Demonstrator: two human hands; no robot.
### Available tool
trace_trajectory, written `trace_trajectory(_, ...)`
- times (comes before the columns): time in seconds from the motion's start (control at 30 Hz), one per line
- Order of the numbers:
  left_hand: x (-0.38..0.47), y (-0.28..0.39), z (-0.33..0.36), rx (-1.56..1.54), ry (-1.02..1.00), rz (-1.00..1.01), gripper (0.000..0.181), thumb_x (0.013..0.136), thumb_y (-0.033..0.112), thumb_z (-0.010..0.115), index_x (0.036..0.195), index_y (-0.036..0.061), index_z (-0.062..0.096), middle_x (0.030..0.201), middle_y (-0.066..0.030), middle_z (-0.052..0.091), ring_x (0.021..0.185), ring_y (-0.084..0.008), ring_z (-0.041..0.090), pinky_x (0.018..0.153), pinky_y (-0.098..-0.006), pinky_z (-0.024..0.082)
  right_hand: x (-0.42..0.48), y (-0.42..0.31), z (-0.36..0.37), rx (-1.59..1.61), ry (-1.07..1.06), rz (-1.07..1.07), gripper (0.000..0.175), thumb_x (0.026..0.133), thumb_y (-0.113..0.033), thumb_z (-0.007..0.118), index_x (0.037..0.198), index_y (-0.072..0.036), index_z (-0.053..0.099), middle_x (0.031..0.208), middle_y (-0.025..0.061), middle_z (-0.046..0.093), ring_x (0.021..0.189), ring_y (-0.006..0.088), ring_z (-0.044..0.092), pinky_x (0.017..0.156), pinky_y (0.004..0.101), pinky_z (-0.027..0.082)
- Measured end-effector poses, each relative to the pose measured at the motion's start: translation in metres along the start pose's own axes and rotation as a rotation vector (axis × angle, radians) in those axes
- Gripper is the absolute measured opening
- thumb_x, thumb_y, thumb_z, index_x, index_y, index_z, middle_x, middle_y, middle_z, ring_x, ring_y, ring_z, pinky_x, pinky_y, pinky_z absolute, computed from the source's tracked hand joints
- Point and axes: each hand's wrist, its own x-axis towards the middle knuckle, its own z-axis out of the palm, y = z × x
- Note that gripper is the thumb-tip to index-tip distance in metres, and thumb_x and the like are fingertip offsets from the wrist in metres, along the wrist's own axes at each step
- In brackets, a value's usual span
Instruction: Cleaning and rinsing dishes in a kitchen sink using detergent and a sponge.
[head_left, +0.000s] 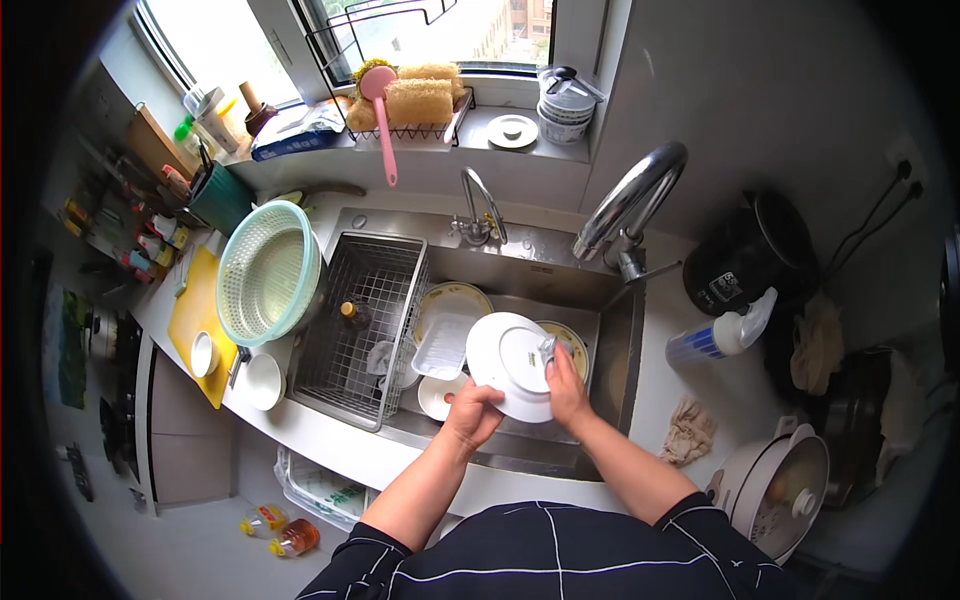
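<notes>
Over the stainless steel sink (517, 281), my left hand (474, 411) grips the lower left rim of a white plate (499, 352). The plate's underside, with its foot ring and a small mark, faces up. My right hand (568, 386) presses a greyish crumpled scrubber (549, 348) against that underside near the plate's right side. In the basin below lie a plate with a patterned yellow rim (454, 294), a clear plastic tray (441, 346) and a white bowl (433, 397). Another yellow-rimmed plate (576, 346) is partly hidden behind the held one.
A wire basket (352, 281) holding a bottle fills the sink's left side. Two faucets, a small one (480, 217) and a large one (637, 199), rise behind. Left stand nested colanders (266, 274) and white bowls (264, 381); right, a spray bottle (716, 337), cloth (688, 430) and lidded pot (780, 484).
</notes>
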Motion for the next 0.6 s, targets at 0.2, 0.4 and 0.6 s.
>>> trace_trajectory(0.2,0.0,0.003,-0.004,-0.029,-0.058,-0.002,0.064,0.069,-0.008,0.046,0.132,0.0022,0.042,0.125,-0.0117,0.053,0.117,-0.0282,0.051,0.102,-0.04,0.04,-0.033,-0.055,0.002,-0.213,-0.07,-0.339,0.045,0.093,-0.018,0.047,0.135,0.0,0.043,0.144,0.0214,0.037,0.133,0.0399,0.034,0.113,0.0472,0.021)
trace_trajectory(0.4,0.0,0.006,-0.003,0.189,-0.114,-0.164,0.063,0.069,-0.009,0.047,0.13,0.0056,0.044,0.121,-0.0104,0.053,0.111,-0.0235,0.053,0.095,-0.0352,0.044,0.018,-0.072,0.005,-0.083,-0.363,-0.488,0.043,0.095,-0.02,0.04,0.136,-0.005,0.046,0.145,0.0161,0.038,0.135,0.0307,0.035,0.115,0.0438,0.019)
trace_trajectory(0.6,0.007,0.006,-0.023,0.069,-0.062,-0.043,0.06,0.068,-0.009,0.047,0.126,0.0043,0.047,0.116,-0.0099,0.057,0.108,-0.0234,0.055,0.093,-0.0361,0.045,0.009,-0.071,0.006,-0.189,-0.346,-0.55,0.041,0.092,-0.011,0.046,0.132,-0.006,0.049,0.14,0.0134,0.045,0.129,0.034,0.041,0.111,0.043,0.029)
